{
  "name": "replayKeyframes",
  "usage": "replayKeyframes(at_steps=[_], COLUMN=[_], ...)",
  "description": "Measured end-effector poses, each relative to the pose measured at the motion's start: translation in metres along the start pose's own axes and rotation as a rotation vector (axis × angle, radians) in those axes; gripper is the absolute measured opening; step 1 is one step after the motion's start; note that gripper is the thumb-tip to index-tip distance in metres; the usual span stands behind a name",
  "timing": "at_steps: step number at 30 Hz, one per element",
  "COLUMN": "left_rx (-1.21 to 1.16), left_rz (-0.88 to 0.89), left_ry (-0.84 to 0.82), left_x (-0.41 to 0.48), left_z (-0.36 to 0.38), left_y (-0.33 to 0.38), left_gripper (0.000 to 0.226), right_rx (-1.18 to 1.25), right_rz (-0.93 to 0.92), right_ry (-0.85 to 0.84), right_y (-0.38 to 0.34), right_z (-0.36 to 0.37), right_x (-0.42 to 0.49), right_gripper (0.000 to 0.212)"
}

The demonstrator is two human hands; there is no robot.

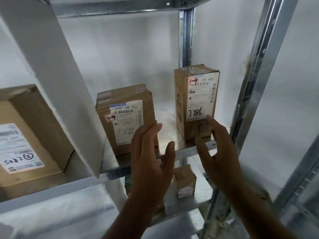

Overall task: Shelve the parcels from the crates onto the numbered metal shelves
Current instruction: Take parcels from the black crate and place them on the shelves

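Two cardboard parcels stand upright on a metal shelf point(183, 152). The tall one point(196, 94) on the right bears a label marked 1-4 and 7786. The squat one point(127, 114) on the left is also marked 1-4. My right hand point(215, 149) is raised in front of the tall parcel, fingers straight, a fingertip touching the lower corner of its label. My left hand point(151, 157) hovers with relaxed fingers at the right lower edge of the squat parcel. Neither hand holds anything.
A big cardboard box point(31, 131) with a label reading 5082 sits on the neighbouring shelf at left, behind a white upright point(57, 80). A small parcel point(184, 181) stands on the shelf below. Steel uprights point(259, 75) frame the right side.
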State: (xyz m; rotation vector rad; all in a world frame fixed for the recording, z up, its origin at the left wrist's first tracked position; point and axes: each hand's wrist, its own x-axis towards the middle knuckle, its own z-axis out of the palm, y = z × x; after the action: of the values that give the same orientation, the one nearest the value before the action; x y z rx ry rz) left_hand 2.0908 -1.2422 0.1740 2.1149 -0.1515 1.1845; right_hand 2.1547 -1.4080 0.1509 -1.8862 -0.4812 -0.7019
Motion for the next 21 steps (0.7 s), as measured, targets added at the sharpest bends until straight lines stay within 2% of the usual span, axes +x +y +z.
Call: replayKeyframes(at_steps=[2, 5, 10, 14, 21], left_rx=[0.06, 0.065, 0.013, -0.108, -0.154], left_rz=[0.072, 0.006, -0.207, -0.358, -0.401], left_ry=[0.128, 0.188, 0.142, 0.049, 0.007], left_x=[0.0, 0.006, 0.019, 0.022, 0.019], left_z=[-0.019, -0.035, -0.044, -0.045, -0.048], left_y=[-0.009, -0.025, -0.041, -0.053, -0.056], left_gripper=[0.049, 0.06, 0.081, 0.086, 0.085], right_rx=[0.044, 0.066, 0.096, 0.178, 0.227], right_rz=[-0.091, -0.095, 0.014, 0.049, 0.118], right_ry=[-0.054, -0.182, -0.331, -0.409, -0.403], right_y=[-0.02, -0.04, -0.054, -0.05, -0.049], right_z=[0.009, 0.03, 0.066, 0.085, 0.08], right_x=[-0.004, -0.002, 0.012, 0.016, 0.01], right_gripper=[0.051, 0.058, 0.074, 0.066, 0.061])
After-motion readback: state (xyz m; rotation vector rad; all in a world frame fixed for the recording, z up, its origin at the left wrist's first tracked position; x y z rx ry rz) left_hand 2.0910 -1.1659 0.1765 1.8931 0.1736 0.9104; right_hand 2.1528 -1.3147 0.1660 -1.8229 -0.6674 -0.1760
